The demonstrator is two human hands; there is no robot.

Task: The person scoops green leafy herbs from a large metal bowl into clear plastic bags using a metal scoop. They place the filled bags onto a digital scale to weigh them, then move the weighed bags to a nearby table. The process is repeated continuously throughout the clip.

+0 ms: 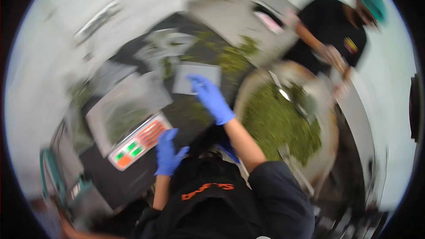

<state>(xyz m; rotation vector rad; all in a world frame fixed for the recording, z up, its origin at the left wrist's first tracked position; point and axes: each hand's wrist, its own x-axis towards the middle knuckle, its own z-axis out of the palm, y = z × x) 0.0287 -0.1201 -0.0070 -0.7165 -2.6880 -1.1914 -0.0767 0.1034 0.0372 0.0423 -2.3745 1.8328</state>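
Observation:
My right hand [211,99], in a blue glove, reaches over a pale square plate [183,79] on the dark table. Its fingers are stretched forward, thumb a little apart, and nothing shows in them. My left hand [169,155], also gloved in blue, is beside the keypad end of a white digital scale [141,140] with orange keys and green displays. The thumb and fingers of that hand are spread, holding nothing. A clear plastic bag [126,115] with green contents lies on the scale's platform. Motion blur softens the details.
To the right stands a wide round pan [328,150] of shredded greens [279,124] with metal scoops. Plastic bags [166,46] and scattered greens [234,57] lie on the dark table [113,190]. A co-worker [332,35] in a green cap is beyond the pan. Left is a green-handled device [53,172].

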